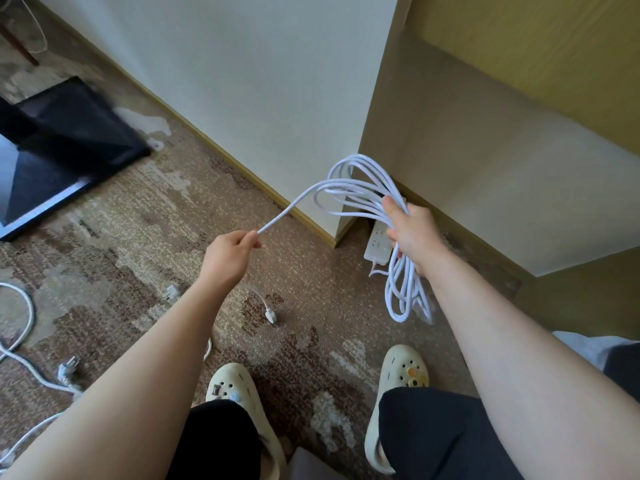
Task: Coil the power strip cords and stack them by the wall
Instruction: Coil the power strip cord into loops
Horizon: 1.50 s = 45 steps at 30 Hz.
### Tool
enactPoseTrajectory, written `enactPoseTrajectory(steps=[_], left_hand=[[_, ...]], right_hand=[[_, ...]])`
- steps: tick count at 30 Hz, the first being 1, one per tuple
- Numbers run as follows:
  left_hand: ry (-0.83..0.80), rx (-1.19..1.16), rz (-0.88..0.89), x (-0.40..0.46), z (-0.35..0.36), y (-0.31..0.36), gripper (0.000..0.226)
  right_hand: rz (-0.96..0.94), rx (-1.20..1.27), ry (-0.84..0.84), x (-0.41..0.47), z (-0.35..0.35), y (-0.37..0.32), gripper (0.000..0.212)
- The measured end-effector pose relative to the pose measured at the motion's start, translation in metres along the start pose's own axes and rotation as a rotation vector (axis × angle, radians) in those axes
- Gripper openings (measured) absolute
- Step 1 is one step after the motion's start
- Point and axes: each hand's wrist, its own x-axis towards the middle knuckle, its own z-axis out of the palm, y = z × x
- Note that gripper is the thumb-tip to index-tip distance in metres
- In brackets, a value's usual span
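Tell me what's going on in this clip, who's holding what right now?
A person is coiling a white cord. The right hand grips a bundle of loops, which hangs down past the wrist, while the left hand pinches the free run of the same cord, stretched between the hands. A power strip lies on the carpet at the wall corner. More loose cords and a plug lie on the floor, not yet coiled.

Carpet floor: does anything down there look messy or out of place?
Yes. Loose white cords sprawl uncoiled at the left edge, a grey plug lies beside them, and a short white cord end sits near the feet. The carpet itself looks blotchy.
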Motion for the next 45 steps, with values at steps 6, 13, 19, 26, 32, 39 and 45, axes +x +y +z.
enactPoseTrajectory(steps=[6, 13, 19, 26, 32, 39, 45], left_hand=[[-0.145, -0.311, 0.014, -0.022, 0.025, 0.039, 0.019], [-0.134, -0.217, 0.147, -0.040, 0.063, 0.056, 0.022], [-0.260, -0.008, 0.322, -0.050, 0.077, 0.062, 0.032], [-0.289, -0.052, 0.278, -0.050, 0.078, 0.060, 0.031], [-0.505, -0.102, 0.245, -0.054, 0.070, 0.046, 0.026], [-0.519, -0.042, 0.246, -0.064, 0.086, 0.047, 0.031], [-0.579, 0.008, 0.231, -0.057, 0.072, 0.031, 0.029]], right_hand=[[-0.001, 0.022, -0.092, -0.006, 0.021, -0.005, 0.033], [-0.046, 0.028, -0.240, -0.015, 0.036, -0.003, 0.023], [-0.056, -0.005, -0.262, -0.017, 0.040, -0.008, 0.020], [-0.053, -0.054, -0.215, -0.011, 0.035, -0.013, 0.021], [-0.039, 0.000, -0.045, -0.004, 0.021, -0.010, 0.021], [-0.014, 0.125, -0.134, -0.011, 0.035, -0.009, 0.021], [-0.081, 0.049, -0.068, -0.005, 0.026, -0.008, 0.021]])
